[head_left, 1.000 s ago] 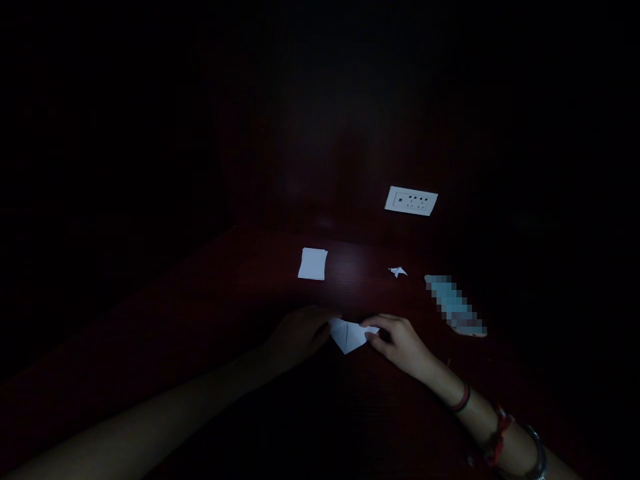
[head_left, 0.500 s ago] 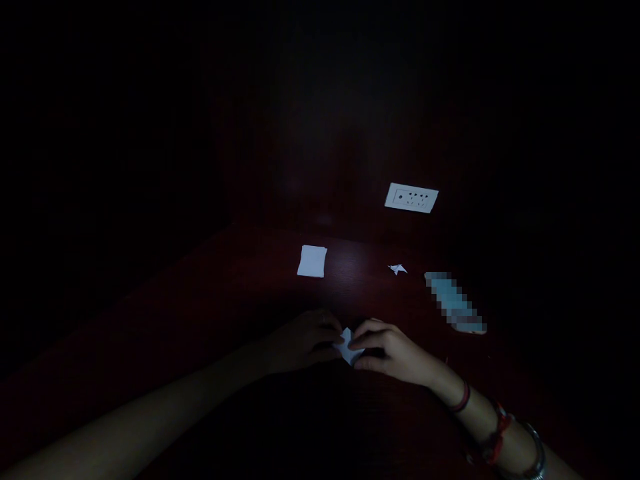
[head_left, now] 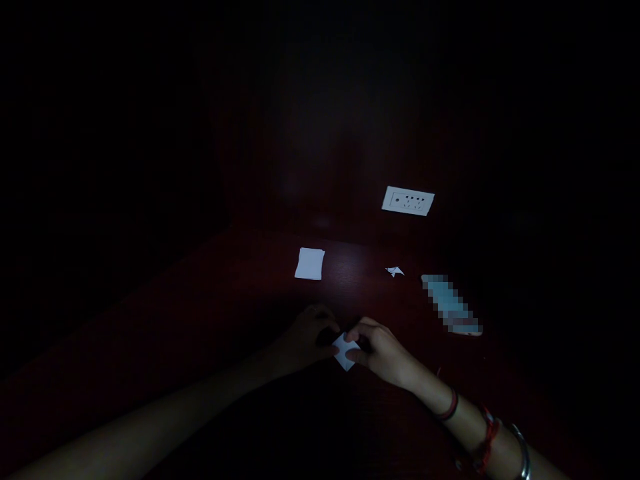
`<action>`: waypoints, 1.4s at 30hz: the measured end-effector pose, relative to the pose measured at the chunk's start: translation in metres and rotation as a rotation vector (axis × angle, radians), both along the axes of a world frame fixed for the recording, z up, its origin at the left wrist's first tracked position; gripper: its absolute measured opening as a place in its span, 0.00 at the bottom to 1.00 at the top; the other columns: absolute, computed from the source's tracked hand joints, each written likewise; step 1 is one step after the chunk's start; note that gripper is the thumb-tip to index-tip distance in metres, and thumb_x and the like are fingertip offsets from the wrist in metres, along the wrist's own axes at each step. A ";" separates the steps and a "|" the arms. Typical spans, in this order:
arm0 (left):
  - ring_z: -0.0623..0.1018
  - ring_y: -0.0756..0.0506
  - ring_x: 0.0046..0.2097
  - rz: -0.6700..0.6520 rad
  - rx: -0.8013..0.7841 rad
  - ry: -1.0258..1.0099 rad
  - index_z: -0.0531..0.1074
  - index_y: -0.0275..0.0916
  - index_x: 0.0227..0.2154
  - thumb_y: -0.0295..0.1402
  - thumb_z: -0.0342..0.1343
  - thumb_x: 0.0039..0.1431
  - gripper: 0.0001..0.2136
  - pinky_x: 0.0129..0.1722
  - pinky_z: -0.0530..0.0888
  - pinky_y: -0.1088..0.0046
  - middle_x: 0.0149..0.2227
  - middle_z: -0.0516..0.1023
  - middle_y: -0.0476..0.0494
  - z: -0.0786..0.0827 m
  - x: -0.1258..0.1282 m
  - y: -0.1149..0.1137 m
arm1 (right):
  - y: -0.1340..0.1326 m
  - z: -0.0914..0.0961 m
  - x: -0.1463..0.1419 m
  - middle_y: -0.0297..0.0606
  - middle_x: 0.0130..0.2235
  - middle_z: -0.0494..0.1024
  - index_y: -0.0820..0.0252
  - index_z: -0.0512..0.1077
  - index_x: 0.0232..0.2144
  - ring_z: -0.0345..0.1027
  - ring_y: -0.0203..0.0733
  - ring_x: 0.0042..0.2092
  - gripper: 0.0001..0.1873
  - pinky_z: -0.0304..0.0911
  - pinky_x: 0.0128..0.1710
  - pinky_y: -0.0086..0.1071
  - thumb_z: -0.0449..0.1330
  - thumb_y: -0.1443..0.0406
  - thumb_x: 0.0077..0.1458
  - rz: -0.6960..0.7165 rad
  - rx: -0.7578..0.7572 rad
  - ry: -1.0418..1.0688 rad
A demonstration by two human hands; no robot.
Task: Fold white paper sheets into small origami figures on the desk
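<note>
I'm looking into a very dark indoor room, either a home or an office; I can't tell which from here. I make out a dark reddish counter (head_left: pixel 250 263) with a faint sheen, and behind it a dim wall (head_left: pixel 320 147) carrying a white socket plate (head_left: pixel 408 201). Small everyday things lie on the counter: a stack of white paper (head_left: pixel 310 264) and what seems a phone (head_left: pixel 453 305), blurred into blocks.

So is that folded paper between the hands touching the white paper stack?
Apart. In the head view, dark tabletop shows between the folded paper and the paper stack, which lies farther away.
</note>
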State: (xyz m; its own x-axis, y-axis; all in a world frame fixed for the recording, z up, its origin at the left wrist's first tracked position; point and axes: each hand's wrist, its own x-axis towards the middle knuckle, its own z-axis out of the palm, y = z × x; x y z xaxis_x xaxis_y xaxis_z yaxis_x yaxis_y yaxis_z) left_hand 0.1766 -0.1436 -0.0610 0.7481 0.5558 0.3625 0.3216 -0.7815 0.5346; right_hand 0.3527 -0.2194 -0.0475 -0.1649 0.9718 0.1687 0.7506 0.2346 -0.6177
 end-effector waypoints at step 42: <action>0.66 0.50 0.35 -0.002 0.083 -0.211 0.65 0.39 0.30 0.27 0.44 0.56 0.05 0.37 0.65 0.72 0.32 0.66 0.48 0.019 0.009 -0.013 | 0.002 0.022 -0.004 0.34 0.28 0.71 0.59 0.69 0.27 0.63 0.35 0.31 0.06 0.54 0.35 0.30 0.52 0.68 0.51 -0.020 0.370 -0.067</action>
State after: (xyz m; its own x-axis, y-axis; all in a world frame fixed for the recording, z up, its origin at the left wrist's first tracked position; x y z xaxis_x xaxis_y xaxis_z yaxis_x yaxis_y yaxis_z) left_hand 0.1858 -0.1564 -0.0417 0.6519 0.5162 0.5555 0.2078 -0.8261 0.5237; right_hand 0.3486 -0.2174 -0.0258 -0.1692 0.8504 0.4982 0.7931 0.4175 -0.4434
